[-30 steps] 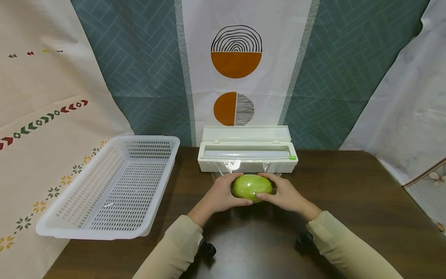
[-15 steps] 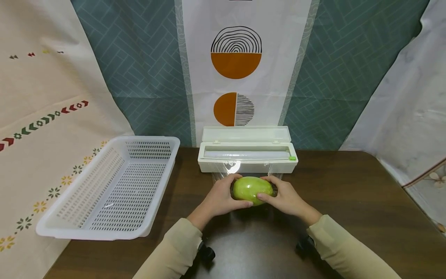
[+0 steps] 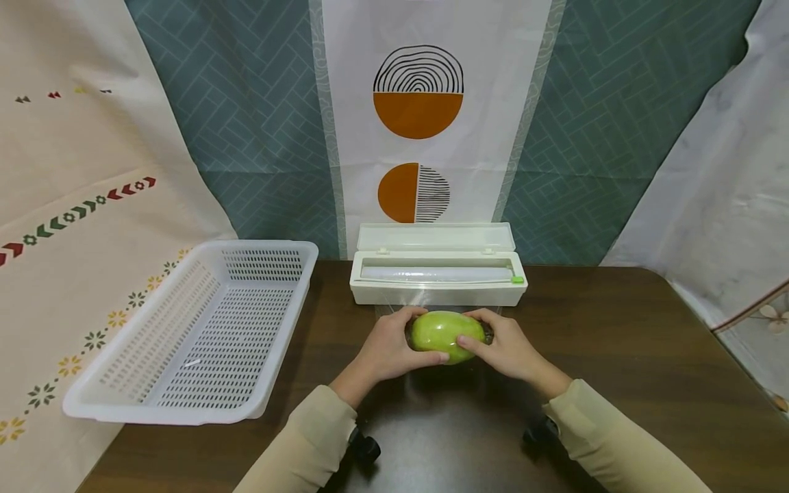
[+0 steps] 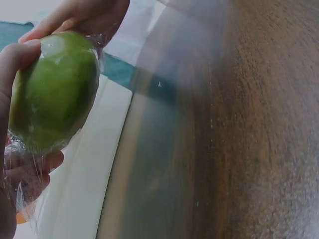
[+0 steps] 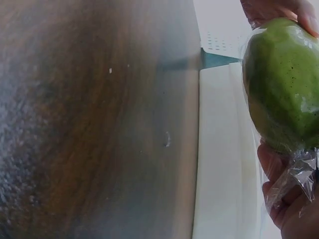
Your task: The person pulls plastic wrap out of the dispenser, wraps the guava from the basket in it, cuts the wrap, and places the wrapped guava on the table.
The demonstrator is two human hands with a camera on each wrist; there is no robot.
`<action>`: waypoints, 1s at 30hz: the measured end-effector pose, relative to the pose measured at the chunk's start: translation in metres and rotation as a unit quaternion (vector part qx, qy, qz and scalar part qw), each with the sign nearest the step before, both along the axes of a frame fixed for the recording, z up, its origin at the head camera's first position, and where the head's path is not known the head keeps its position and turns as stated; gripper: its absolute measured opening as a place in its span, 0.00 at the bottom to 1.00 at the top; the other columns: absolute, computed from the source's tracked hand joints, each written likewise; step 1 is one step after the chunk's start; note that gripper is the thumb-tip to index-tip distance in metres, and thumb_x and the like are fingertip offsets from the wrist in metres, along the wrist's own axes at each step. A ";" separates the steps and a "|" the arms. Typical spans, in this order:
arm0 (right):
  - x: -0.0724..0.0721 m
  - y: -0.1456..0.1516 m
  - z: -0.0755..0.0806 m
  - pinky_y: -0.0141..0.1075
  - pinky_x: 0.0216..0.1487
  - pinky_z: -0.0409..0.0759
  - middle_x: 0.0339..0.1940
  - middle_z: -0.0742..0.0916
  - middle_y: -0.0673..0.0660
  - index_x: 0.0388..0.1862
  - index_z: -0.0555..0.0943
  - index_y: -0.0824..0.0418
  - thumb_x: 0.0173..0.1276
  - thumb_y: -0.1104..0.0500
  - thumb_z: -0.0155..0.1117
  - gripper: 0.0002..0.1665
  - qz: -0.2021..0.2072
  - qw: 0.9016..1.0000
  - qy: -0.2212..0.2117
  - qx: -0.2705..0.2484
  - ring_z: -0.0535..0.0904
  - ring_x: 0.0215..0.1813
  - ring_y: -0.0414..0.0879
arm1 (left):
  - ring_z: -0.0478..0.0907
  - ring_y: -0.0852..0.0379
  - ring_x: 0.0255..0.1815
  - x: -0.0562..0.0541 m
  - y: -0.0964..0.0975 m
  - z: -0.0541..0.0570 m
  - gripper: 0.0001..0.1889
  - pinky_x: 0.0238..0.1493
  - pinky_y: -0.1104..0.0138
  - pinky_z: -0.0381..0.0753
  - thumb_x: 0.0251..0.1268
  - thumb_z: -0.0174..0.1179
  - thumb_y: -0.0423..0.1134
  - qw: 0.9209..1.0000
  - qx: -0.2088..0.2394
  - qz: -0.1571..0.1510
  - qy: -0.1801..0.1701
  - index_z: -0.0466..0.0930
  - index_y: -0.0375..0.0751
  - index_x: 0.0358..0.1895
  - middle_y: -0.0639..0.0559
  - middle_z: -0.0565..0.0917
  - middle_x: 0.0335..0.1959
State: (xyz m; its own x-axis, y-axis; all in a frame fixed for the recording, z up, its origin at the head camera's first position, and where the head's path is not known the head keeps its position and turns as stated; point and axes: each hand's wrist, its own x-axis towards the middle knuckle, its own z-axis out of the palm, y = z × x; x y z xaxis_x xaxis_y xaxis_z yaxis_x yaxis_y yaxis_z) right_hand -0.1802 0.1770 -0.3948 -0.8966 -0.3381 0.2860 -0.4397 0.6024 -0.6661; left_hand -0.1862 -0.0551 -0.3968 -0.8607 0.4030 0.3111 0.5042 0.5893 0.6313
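Observation:
Between both hands is a glossy green mango (image 3: 445, 337), held just in front of a white cling film box (image 3: 439, 294). Clear cling film (image 4: 30, 179) covers the mango and bunches in wrinkles at its end in the left wrist view. My left hand (image 3: 390, 348) grips the mango's left side, thumb on the near face and fingers behind. The right hand (image 3: 511, 348) grips the other side, its thumb on top near the front. In the right wrist view, crumpled film (image 5: 301, 174) lies over the right fingers. The mango's underside is hidden in the head view.
The box's lid (image 3: 435, 237) stands raised, with the film roll (image 3: 435, 273) inside and a green slider (image 3: 517, 279) at its right end. A white perforated basket (image 3: 265, 383) sits at the left of the brown table (image 3: 616, 356). Patterned cloths hang behind.
Both hands have brought the mango slightly toward me, away from the box. The film by the box front looks less bunched and shiny. The basket and box stay put.

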 end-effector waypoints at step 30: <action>0.018 -0.001 0.008 0.30 0.35 0.77 0.38 0.86 0.55 0.49 0.80 0.64 0.60 0.53 0.66 0.21 -0.010 1.000 0.008 -0.018 0.77 0.35 0.38 | 0.76 0.65 0.33 0.012 -0.001 0.008 0.33 0.32 0.74 0.76 0.39 0.73 0.58 0.999 0.030 -0.018 0.032 0.76 0.44 0.49 0.57 0.82 0.36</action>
